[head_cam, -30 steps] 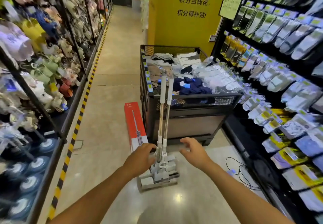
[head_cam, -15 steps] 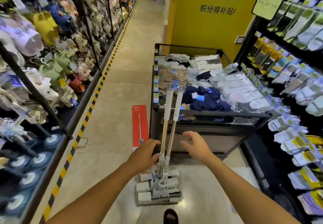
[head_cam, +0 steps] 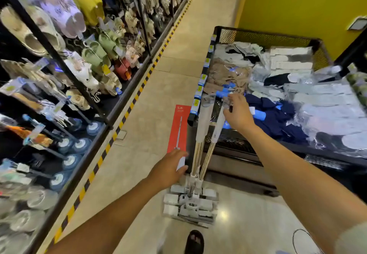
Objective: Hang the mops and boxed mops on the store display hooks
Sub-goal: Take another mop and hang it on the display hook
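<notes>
Two white flat mops point(head_cam: 200, 154) lean against the black wire bin point(head_cam: 266, 35), their heads point(head_cam: 189, 206) stacked on the floor. My right hand point(head_cam: 239, 113) is up at the top of the right mop's handle, fingers curled around its dark end cap. A red boxed mop point(head_cam: 179, 126) lies along the floor beside the bin. My left hand point(head_cam: 168, 167) is down at its white lower end, thumb above and fingers below it. On the left rack point(head_cam: 59, 59), display hooks carry blue-headed mops point(head_cam: 79, 144) low down.
The bin is full of bagged socks and dark clothing point(head_cam: 278, 118). Slippers hang on the left rack above the mops. A yellow-black striped line point(head_cam: 139, 93) runs along the rack's base. My sandalled foot point(head_cam: 195, 240) stands just behind the mop heads. A yellow wall point(head_cam: 297, 5) rises behind the bin.
My right hand rose from the lower poles to the top of the right mop handle. My left hand shifted left from the poles onto the red box's end. The view moved closer.
</notes>
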### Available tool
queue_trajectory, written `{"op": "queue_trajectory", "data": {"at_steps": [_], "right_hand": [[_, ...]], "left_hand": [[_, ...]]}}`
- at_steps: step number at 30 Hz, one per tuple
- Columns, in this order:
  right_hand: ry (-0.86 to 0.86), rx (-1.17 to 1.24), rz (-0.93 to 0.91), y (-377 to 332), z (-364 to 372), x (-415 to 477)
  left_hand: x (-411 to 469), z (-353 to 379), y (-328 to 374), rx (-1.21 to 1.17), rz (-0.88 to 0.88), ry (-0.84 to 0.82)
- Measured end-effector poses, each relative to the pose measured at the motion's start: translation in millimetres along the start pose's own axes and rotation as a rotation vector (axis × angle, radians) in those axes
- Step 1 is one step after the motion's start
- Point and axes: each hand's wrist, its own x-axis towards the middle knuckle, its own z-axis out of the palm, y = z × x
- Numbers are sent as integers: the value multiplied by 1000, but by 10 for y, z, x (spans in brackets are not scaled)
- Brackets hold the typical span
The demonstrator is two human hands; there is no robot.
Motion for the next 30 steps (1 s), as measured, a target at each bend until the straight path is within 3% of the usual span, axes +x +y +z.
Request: {"op": "queue_trajectory", "data": {"at_steps": [4, 17, 25, 28, 30], "right_hand": [[-102, 63, 7, 16, -30, 174], [-52, 303, -231, 10, -118, -732], [-232, 642, -168, 122, -92, -1198], [-229, 790, -42, 269, -13, -1238], [-265, 757, 37, 412, 100, -1280]], "left_hand": [[103, -6, -65, 7, -29, 0], [460, 240, 315, -120, -4, -37], [480, 307, 663, -414, 46, -3], [404, 307, 680, -468, 41, 1], [321, 282, 671, -506, 30, 21]]}}
